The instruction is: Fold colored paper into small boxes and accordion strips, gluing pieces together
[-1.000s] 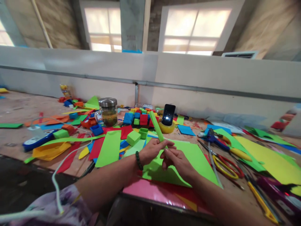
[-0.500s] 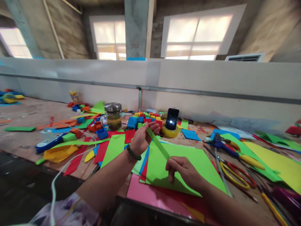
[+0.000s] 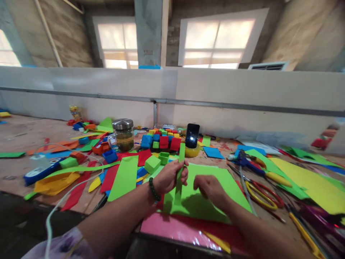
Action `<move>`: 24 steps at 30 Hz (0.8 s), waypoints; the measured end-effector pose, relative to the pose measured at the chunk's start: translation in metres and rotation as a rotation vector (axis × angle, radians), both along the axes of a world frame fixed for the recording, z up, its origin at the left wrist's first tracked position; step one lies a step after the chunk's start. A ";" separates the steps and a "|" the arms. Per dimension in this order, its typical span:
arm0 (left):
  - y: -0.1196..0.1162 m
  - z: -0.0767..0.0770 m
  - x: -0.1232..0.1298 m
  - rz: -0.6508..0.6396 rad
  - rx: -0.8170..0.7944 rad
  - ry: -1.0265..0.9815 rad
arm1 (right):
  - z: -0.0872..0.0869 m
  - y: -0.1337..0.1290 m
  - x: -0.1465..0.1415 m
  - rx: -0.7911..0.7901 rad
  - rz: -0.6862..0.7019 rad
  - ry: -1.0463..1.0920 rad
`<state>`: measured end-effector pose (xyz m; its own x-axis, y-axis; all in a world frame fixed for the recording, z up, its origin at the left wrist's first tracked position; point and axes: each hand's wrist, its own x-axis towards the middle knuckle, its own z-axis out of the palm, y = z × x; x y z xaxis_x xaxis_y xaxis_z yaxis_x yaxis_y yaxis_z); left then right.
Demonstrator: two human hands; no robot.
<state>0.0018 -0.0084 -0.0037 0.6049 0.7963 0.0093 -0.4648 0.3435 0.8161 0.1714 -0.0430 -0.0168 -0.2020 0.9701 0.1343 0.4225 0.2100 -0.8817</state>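
My left hand (image 3: 170, 176), with a dark bead bracelet on the wrist, grips a narrow green paper strip (image 3: 182, 154) between thumb and fingers. The strip stands nearly upright, its lower end hanging over a green sheet (image 3: 223, 180) on the pile in front of me. Just right of it is my right hand (image 3: 211, 189), apart from the strip, its fingers curled in and nothing visible in them. A green paper box (image 3: 152, 164) and a smaller open green box (image 3: 164, 158) lie beyond my left wrist. Pink material (image 3: 164, 228) shows under the pile.
At the back stand a lidded glass mug (image 3: 124, 138), small coloured boxes (image 3: 164, 141) and a phone (image 3: 192, 136) leaning on a yellow tape roll (image 3: 192, 151). Scissors (image 3: 261, 196) and pliers (image 3: 256, 169) lie right. A white cable (image 3: 55, 212) and a power strip (image 3: 40, 171) are left.
My right hand has let go of the strip's lower end and moved slightly right. My left hand has come lower and nearer, turning the strip upright. The view has shifted right.
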 end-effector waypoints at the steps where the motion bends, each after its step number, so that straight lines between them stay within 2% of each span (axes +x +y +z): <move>1: -0.002 -0.003 0.001 -0.043 0.038 0.087 | 0.005 0.004 0.006 0.039 -0.082 0.072; 4: -0.010 -0.009 0.007 -0.179 0.145 0.308 | 0.017 0.011 0.017 0.076 -0.127 0.278; 6: -0.014 -0.013 0.011 -0.238 0.171 0.358 | 0.021 0.013 0.019 0.104 -0.135 0.310; 10: -0.017 -0.019 0.015 -0.263 0.160 0.348 | 0.020 0.013 0.020 0.169 -0.184 0.295; 13: -0.015 -0.021 0.015 -0.286 0.167 0.381 | 0.016 0.021 0.029 0.159 -0.240 0.398; 16: -0.012 -0.021 0.013 -0.293 0.178 0.399 | 0.013 0.032 0.041 0.132 -0.359 0.536; 19: -0.010 -0.018 0.011 -0.317 0.182 0.386 | 0.014 0.040 0.049 0.111 -0.431 0.587; 22: -0.011 -0.015 0.009 -0.380 0.142 0.330 | 0.019 0.038 0.047 0.104 -0.437 0.581; 24: -0.013 -0.013 0.008 -0.422 0.070 0.264 | 0.023 0.032 0.040 0.093 -0.374 0.541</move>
<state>0.0097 -0.0218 -0.0171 0.8628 0.4849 -0.1430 -0.0717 0.3973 0.9149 0.2117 -0.0112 0.0060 0.2651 0.9414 0.2088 -0.0155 0.2207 -0.9752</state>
